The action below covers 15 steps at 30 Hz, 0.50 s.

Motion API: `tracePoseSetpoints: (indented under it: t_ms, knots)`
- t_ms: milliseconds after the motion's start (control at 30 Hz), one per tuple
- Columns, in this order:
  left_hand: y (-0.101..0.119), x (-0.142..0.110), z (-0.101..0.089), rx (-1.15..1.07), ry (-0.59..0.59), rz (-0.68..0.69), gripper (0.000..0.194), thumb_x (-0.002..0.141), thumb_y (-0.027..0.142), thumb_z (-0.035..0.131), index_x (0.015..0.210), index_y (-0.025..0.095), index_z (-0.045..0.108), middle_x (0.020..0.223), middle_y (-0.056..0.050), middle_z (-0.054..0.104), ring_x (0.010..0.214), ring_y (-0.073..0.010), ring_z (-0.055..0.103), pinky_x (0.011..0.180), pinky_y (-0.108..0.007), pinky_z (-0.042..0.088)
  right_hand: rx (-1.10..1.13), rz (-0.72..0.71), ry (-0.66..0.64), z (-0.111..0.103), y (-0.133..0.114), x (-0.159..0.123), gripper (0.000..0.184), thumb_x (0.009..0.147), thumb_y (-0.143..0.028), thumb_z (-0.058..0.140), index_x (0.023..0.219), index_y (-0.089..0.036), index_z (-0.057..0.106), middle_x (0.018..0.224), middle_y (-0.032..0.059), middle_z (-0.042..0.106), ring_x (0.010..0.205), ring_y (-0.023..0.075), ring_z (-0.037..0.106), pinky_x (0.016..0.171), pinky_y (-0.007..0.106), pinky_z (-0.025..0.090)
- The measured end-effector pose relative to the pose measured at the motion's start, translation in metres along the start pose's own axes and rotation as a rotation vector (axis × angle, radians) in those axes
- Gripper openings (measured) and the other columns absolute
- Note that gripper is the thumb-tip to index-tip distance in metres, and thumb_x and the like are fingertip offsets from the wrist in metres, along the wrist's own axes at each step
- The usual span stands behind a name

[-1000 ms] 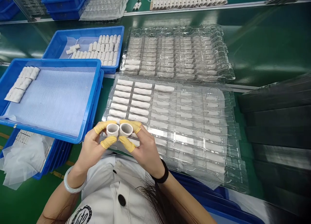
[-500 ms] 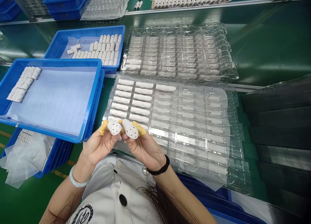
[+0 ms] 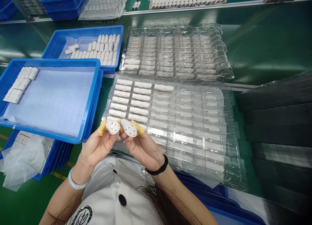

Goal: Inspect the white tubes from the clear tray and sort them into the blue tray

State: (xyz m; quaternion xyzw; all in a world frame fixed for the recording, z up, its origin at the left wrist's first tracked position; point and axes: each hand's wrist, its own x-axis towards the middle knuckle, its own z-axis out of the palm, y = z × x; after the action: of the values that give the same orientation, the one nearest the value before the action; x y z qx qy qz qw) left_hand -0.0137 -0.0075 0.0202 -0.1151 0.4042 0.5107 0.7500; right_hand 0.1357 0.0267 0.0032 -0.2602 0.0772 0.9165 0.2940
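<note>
My left hand [image 3: 97, 146] grips a white cylindrical piece [image 3: 114, 127] between yellow-covered fingertips; its round end, pierced with several small holes, faces me. A matching white cylinder [image 3: 130, 130] is pinched in my right hand [image 3: 143, 147], also with its holed end toward me. The two cylinders are held side by side above the near left edge of a clear plastic tray [image 3: 187, 91]. White pieces [image 3: 141, 97] lie in rows in that tray's left columns, with one at the top of the third column. The far ends of both held cylinders are partly hidden by my fingers.
At left, a blue bin [image 3: 94, 98] on a stack holds a small group of white pieces [image 3: 20, 83]. Behind it stands another blue bin [image 3: 119, 44] with several white cylinders. More clear trays [image 3: 175, 52] lie behind the front one. A dark stack [image 3: 278, 121] stands at right.
The whole scene has shifted slightly left in view. Both hands keep the same grip, and the two cylinders have tilted very little, if at all.
</note>
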Motion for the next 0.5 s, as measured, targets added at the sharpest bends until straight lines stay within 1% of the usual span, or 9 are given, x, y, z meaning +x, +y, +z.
tracePoseSetpoints:
  t_ms: [100,167,300,367,433,500]
  knots:
    - [-0.001,0.002,-0.006,0.052,-0.016,0.036,0.037,0.103,0.029,0.034,0.102,0.013,0.066,0.1,-0.007,0.075,0.087,-0.0096,0.072,0.081,-0.017,0.058,-0.009,-0.007,-0.023,-0.001,0.0,0.0,0.032,0.102,-0.028,0.04,0.098,-0.012,0.067,0.082,0.005,0.072,0.061,0.0071,0.066,0.056,0.01,0.058]
    - [-0.001,0.004,-0.01,0.108,-0.031,0.068,0.031,0.102,0.03,0.04,0.103,0.014,0.066,0.103,-0.007,0.074,0.09,-0.011,0.072,0.085,-0.02,0.058,-0.021,-0.013,-0.031,-0.002,0.0,0.002,0.032,0.102,-0.028,0.039,0.098,-0.012,0.067,0.081,0.0046,0.071,0.061,0.007,0.066,0.056,0.01,0.058]
    - [-0.001,0.006,-0.013,0.217,-0.062,0.135,0.025,0.099,0.032,0.047,0.103,0.017,0.065,0.104,-0.006,0.072,0.09,-0.0116,0.07,0.084,-0.022,0.058,-0.118,-0.06,-0.059,-0.003,0.001,0.004,0.027,0.1,-0.028,0.044,0.099,-0.012,0.066,0.082,0.0042,0.071,0.063,0.007,0.065,0.058,0.011,0.058]
    - [0.0,0.005,-0.011,0.243,-0.091,0.148,0.024,0.098,0.032,0.048,0.103,0.017,0.065,0.099,-0.006,0.071,0.085,-0.012,0.069,0.079,-0.024,0.058,-0.215,-0.111,-0.085,-0.003,0.002,0.002,0.022,0.096,-0.028,0.048,0.102,-0.014,0.064,0.082,0.0037,0.071,0.063,0.0084,0.065,0.058,0.015,0.058]
    - [0.001,0.003,-0.009,0.258,-0.137,0.14,0.026,0.096,0.035,0.049,0.1,0.016,0.066,0.089,-0.006,0.07,0.076,-0.0132,0.067,0.073,-0.027,0.058,-0.305,-0.187,-0.101,-0.001,0.003,-0.003,0.022,0.091,-0.026,0.051,0.108,-0.016,0.061,0.08,0.0025,0.07,0.063,0.0112,0.066,0.059,0.021,0.059]
    - [0.003,0.001,-0.007,0.277,-0.184,0.12,0.03,0.095,0.037,0.05,0.092,0.014,0.068,0.079,-0.006,0.066,0.071,-0.0145,0.063,0.068,-0.029,0.056,-0.38,-0.268,-0.095,0.001,0.004,-0.008,0.033,0.085,-0.025,0.054,0.117,-0.019,0.055,0.079,0.0008,0.07,0.064,0.0148,0.068,0.061,0.029,0.059]
